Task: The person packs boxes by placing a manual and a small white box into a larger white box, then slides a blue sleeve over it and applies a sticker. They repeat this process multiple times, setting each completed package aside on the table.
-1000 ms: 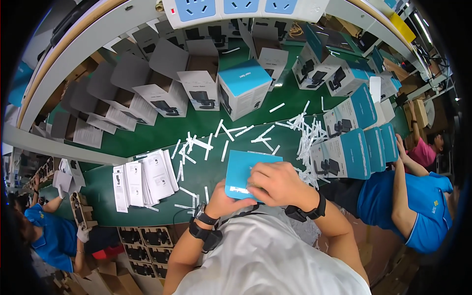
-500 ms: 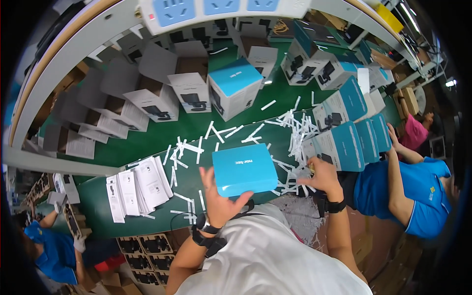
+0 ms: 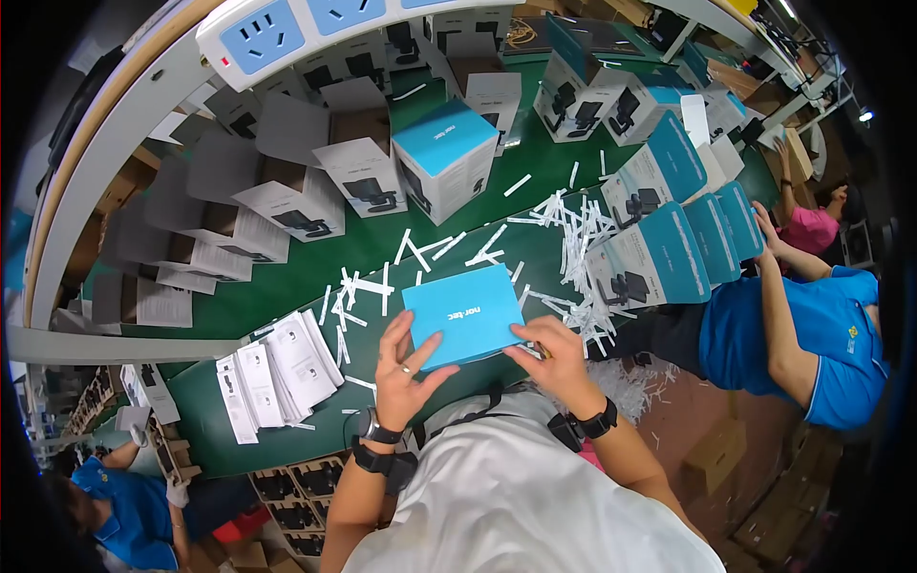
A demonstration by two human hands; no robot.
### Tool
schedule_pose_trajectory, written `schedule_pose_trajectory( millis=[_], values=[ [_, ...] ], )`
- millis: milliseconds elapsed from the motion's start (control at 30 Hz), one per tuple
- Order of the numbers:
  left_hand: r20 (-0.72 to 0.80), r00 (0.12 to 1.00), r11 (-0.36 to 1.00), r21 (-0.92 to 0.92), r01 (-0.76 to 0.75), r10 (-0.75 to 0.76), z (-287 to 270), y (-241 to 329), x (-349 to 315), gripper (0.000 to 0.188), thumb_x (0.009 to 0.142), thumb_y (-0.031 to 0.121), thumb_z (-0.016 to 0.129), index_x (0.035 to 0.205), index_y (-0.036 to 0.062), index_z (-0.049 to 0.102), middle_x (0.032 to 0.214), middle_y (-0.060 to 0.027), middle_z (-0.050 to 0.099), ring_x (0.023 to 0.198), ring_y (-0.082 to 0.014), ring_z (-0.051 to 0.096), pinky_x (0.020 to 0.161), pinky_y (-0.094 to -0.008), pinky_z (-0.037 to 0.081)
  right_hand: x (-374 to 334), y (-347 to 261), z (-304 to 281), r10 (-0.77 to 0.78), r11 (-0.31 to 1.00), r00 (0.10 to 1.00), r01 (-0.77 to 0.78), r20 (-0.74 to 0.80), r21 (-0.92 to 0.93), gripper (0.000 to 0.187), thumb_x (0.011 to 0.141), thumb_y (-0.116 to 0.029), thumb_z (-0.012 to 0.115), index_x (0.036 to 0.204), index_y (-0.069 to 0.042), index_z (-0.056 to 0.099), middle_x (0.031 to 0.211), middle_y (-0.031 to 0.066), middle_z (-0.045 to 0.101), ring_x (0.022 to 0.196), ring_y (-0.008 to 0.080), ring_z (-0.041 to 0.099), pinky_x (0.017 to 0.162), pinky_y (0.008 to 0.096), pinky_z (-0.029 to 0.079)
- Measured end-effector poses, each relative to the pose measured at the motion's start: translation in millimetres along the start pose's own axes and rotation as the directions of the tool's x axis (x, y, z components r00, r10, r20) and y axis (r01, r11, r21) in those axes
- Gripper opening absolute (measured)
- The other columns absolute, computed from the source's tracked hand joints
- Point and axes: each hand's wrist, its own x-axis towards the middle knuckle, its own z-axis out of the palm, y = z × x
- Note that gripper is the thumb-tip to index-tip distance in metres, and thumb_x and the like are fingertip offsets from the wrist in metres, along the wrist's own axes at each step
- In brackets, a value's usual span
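A box (image 3: 462,320) with a bright blue top lies in front of me at the near edge of the green table. My left hand (image 3: 405,371) grips its left side, with fingertips on the top and the thumb along the near edge; a ring shows on one finger. At the box's right near corner is my right hand (image 3: 559,361), thumb and forefinger touching the corner. Curled in that hand is a small yellowish thing, mostly hidden, whose kind I cannot make out. Around the box lie many narrow white paper strips (image 3: 583,248).
Folded white leaflets (image 3: 277,372) are stacked at the left. Behind stand open grey-and-white cartons (image 3: 301,205) and a closed blue-topped carton (image 3: 444,158). Blue-flapped cartons (image 3: 659,258) stand at the right beside a co-worker in blue (image 3: 793,344). A power strip (image 3: 315,24) crosses the top.
My right hand has come leftward from the paper strips to the box's right corner. The box has turned slightly, and my left hand has shifted further onto its top. The whole view has shifted a little.
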Motion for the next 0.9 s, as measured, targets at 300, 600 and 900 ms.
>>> schedule_pose_trajectory(
  millis=[300,600,900],
  values=[
    [0.046,0.991,0.971,0.199,-0.132,0.126,-9.8,-7.3,2.6,0.056,0.071,0.024,0.089,0.123,0.0144,0.072,0.142,-0.0204,0.05,0.133,-0.0459,0.047,0.102,-0.0524,0.05,-7.0,10.6,11.0,-0.055,0.998,0.997,0.056,-0.061,0.005,0.034,0.075,-0.004,0.087,0.107,-0.003,0.076,0.091,0.0049,0.059,0.063,0.0109,0.052,0.055,0.0248,0.043],
    [0.356,0.933,0.808,0.531,-0.257,0.063,-16.7,36.1,15.4,0.067,0.086,0.033,0.074,0.147,0.0161,0.051,0.156,-0.0147,0.041,0.145,-0.0424,0.035,0.112,-0.0538,0.038,-13.7,5.6,8.7,-0.257,0.917,0.964,0.265,0.069,-0.298,0.047,0.073,-0.007,0.08,0.119,-0.015,0.073,0.124,0.0064,0.066,0.061,0.013,0.057,0.053,0.0271,0.051],
    [0.347,0.92,0.778,0.52,-0.352,0.183,20.1,14.4,12.0,0.064,0.083,0.023,0.077,0.141,0.0091,0.056,0.151,-0.0135,0.049,0.139,-0.0369,0.045,0.108,-0.0497,0.042,11.0,29.2,10.3,-0.261,0.957,0.947,0.28,0.188,-0.077,0.056,0.071,-0.02,0.087,0.124,-0.015,0.069,0.138,0.0134,0.059,0.063,0.0177,0.061,0.06,0.029,0.054]
  ],
)
